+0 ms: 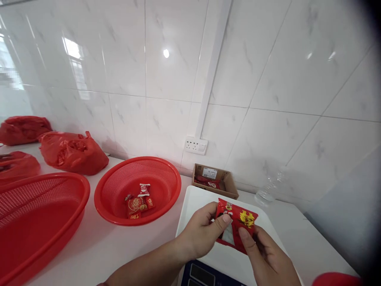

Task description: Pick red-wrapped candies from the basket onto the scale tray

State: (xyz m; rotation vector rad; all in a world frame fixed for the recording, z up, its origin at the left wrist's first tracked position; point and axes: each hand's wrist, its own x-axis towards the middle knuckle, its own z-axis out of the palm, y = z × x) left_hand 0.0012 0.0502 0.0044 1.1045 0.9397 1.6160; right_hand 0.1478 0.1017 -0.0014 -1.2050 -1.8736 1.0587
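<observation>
A red snack packet (pixel 235 212) with yellow lettering and a pale patch is held up above the white tray of a scale (pixel 190 206). My left hand (pixel 205 228) pinches its left end, thumb across the front. At the lower right, my right hand (pixel 264 254) grips the other end with the thumb on its face. Both hands are closed on the packet, and the fingers behind it are mostly hidden. Below the tray, part of the scale's dark blue display panel (pixel 205 274) shows.
Left of the scale, a red perforated basket (pixel 104 198) holds several small wrapped sweets (pixel 144 190). A larger red basket (pixel 68 222) and tied red plastic bags (pixel 74 153) stand farther left. Behind the scale are a cardboard box (pixel 230 186) with red packets and a clear bottle (pixel 269 190).
</observation>
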